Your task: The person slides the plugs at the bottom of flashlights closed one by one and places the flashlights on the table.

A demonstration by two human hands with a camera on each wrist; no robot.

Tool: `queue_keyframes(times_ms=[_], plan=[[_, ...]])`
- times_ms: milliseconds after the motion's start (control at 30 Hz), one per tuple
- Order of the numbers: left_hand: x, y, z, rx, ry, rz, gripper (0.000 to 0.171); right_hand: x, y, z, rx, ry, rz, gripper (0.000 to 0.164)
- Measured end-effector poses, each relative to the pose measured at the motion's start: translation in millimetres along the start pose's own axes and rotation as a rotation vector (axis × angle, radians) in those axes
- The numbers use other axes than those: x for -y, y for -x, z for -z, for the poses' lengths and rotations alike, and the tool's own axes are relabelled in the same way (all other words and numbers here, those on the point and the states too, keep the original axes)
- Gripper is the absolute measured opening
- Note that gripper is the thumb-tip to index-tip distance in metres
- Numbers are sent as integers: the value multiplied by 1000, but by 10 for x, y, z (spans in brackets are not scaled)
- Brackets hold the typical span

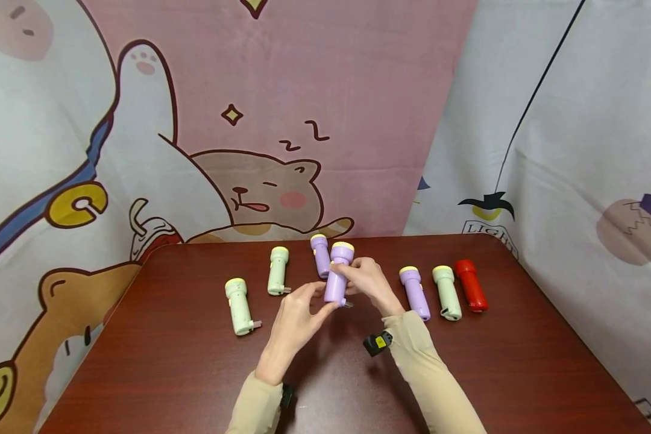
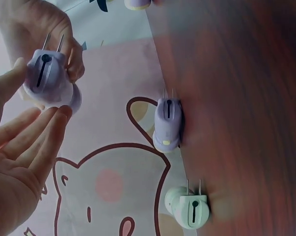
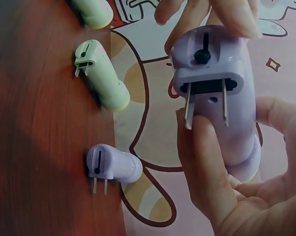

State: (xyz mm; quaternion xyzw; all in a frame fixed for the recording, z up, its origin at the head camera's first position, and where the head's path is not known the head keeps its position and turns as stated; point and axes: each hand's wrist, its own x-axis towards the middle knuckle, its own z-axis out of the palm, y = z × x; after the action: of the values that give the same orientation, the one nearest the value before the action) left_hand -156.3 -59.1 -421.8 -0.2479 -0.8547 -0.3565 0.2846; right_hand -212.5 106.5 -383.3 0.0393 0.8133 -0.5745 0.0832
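A purple flashlight (image 1: 335,288) with a pale yellow rim is held upright above the table between both hands. My right hand (image 1: 370,282) grips its body, thumb on one side and fingers on the other. At the lower end my left hand (image 1: 298,316) pinches it between thumb and fingertips. Two metal plug prongs stick out from the base of the purple flashlight (image 3: 214,54) in the right wrist view, beside a black slider in a slot. Just behind it stands another purple flashlight (image 1: 320,258), which also shows folded-out prongs in the left wrist view.
Two light green flashlights (image 1: 278,272) (image 1: 240,307) with prongs out stand left of the hands. To the right are a purple flashlight (image 1: 415,294), a light green flashlight (image 1: 447,294) and a red flashlight (image 1: 471,286). A cartoon-printed cloth (image 1: 358,120) hangs behind the brown table (image 1: 168,374).
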Motion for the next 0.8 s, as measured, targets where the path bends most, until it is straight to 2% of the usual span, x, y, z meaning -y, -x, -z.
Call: queue_keyframes(times_ms=[367,567,800], plan=[[-86,4,-112,-69,-80,-46,41,14,0,88,-29,62,2,40],[-128,-6,-139,-98,-88,-46,41,40,39,112,-50,101,8,41],[-124,-1,-177,-114,-95,-45,39,15,44,100,-58,80,-6,44]])
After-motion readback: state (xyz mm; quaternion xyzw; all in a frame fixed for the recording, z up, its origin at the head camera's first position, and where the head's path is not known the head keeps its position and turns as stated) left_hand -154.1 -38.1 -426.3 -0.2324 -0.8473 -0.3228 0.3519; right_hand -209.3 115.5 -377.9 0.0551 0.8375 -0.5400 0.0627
